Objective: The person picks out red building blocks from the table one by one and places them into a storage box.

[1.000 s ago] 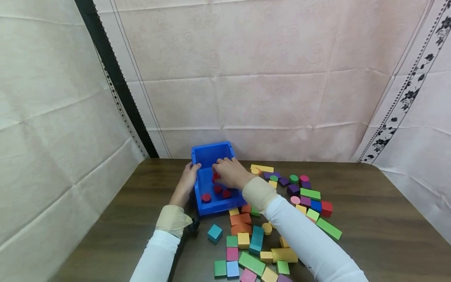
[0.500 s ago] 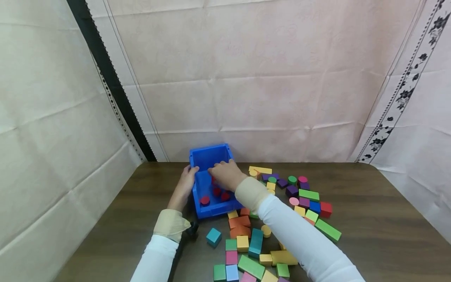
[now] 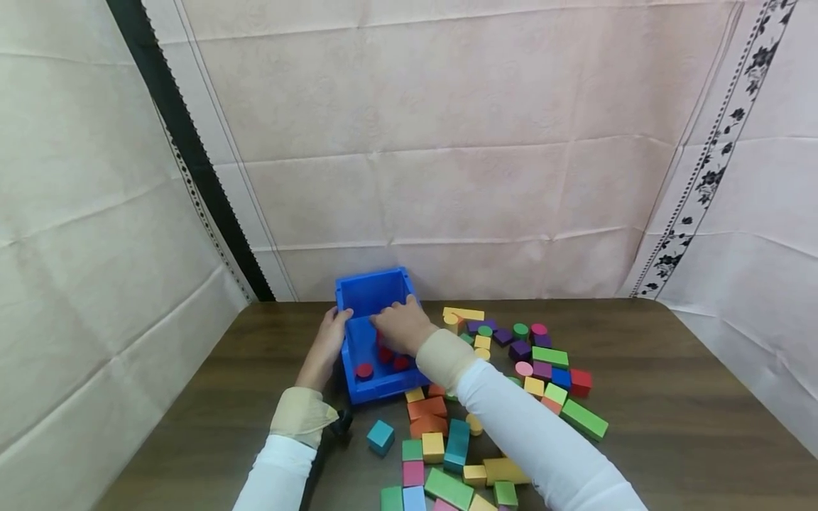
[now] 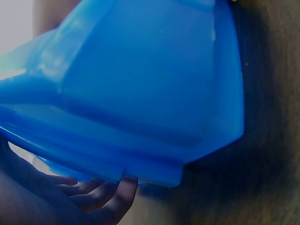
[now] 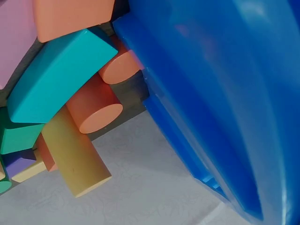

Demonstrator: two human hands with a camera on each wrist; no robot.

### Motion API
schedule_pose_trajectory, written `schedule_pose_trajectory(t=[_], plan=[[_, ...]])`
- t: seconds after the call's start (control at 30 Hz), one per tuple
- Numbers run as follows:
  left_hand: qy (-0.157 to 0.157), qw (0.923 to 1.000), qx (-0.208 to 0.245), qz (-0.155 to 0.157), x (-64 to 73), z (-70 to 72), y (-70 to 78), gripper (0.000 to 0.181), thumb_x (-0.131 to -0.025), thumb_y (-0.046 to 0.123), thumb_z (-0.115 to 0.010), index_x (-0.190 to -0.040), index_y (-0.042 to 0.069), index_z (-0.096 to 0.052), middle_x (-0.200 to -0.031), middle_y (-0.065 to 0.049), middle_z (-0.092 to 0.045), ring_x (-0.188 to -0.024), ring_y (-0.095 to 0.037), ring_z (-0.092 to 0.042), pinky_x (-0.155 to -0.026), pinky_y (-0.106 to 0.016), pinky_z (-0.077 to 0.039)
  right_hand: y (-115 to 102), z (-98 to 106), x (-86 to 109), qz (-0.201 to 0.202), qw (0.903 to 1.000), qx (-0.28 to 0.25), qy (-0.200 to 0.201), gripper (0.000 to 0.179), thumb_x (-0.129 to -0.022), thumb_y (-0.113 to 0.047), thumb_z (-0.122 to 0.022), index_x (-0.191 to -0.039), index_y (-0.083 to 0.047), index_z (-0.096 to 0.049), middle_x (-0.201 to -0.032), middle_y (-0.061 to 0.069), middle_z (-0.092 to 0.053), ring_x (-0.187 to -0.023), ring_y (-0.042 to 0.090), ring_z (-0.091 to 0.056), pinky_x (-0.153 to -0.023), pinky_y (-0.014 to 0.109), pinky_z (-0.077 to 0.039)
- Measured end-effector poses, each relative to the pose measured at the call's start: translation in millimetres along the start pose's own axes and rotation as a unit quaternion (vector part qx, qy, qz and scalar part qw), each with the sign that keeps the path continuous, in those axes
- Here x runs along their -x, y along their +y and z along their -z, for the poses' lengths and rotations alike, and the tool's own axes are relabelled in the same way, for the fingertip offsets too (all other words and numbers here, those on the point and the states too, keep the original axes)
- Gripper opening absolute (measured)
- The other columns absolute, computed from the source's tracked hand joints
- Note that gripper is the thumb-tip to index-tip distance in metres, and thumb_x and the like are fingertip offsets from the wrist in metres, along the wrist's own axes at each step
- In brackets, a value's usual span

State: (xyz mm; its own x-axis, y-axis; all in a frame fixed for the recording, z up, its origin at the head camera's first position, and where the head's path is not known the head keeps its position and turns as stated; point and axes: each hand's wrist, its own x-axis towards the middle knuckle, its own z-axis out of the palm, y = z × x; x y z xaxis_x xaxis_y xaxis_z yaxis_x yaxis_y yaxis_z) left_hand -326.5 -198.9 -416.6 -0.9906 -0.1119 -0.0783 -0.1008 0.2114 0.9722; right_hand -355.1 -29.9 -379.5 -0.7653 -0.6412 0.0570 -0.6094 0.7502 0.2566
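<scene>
A blue plastic bin (image 3: 383, 389) stands tilted on the table, with several red round blocks (image 3: 364, 371) inside it. My left hand (image 3: 324, 348) grips its left rim, thumb over the edge. The left wrist view shows the fingers (image 4: 125, 190) of that hand under the rim. My right hand (image 3: 404, 326) reaches over the right rim into the bin, bent fingers close to the red blocks. Its fingertips are hidden, so whether it holds a block does not show. Out of the right wrist view, which looks along the bin's wall (image 5: 225, 93), the right hand cannot be seen.
Many coloured wooden blocks lie right and in front of the bin, among them a teal block (image 3: 456, 446), orange blocks (image 3: 428, 407), a long green block (image 3: 584, 419) and a red cube (image 3: 580, 382). A lone teal cube (image 3: 380, 437) lies near the left sleeve. Pale cloth (image 3: 447, 177) hangs behind.
The head view has shifted slightly, so everything sits lower and further left. Inside the bin, my right hand has moved a little toward the left rim. The left hand keeps its grip.
</scene>
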Motion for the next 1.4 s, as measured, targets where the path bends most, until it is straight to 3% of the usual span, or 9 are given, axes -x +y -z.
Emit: schedule_pose_trajectory(t=[0.57,0.9,1.4], plan=[[0.001,1.0000,0.005,-0.004,-2.1,1.5,-2.4,0.076,-0.112,0.047,-0.034,-0.169,0.005,-0.006,-0.170,-0.029,-0.021,-0.153,-0.054,-0.027,-0.122,-0.073,-0.022,-3.0,-6.1,-0.2,-0.008,0.9999,0.011,0.007,0.048,-0.104,-0.044,-0.066,-0.148,-0.027,-0.064,-0.136,0.001,-0.072,-0.129,0.026,-0.065,-0.118,0.056,-0.042],[-0.004,1.0000,-0.002,0.001,-4.3,1.0,-4.2,0.080,-0.111,0.052,-0.034,-0.169,0.006,-0.003,-0.172,-0.027,-0.018,-0.154,-0.054,-0.024,-0.121,-0.073,-0.022,-2.5,-7.9,1.3,-0.007,0.9993,0.028,0.023,0.043,-0.104,-0.047,-0.064,-0.141,-0.026,-0.068,-0.130,0.000,-0.075,-0.122,0.024,-0.068,-0.113,0.051,-0.048],[0.002,1.0000,0.001,-0.007,-4.2,2.1,-3.7,0.076,-0.112,0.046,-0.035,-0.168,0.003,-0.007,-0.170,-0.030,-0.020,-0.153,-0.054,-0.026,-0.122,-0.073,-0.022,-4.0,-9.4,1.5,0.003,0.9986,0.053,-0.002,0.026,-0.107,-0.037,-0.061,-0.127,-0.027,-0.076,-0.118,-0.002,-0.078,-0.109,0.020,-0.070,-0.109,0.047,-0.049]])
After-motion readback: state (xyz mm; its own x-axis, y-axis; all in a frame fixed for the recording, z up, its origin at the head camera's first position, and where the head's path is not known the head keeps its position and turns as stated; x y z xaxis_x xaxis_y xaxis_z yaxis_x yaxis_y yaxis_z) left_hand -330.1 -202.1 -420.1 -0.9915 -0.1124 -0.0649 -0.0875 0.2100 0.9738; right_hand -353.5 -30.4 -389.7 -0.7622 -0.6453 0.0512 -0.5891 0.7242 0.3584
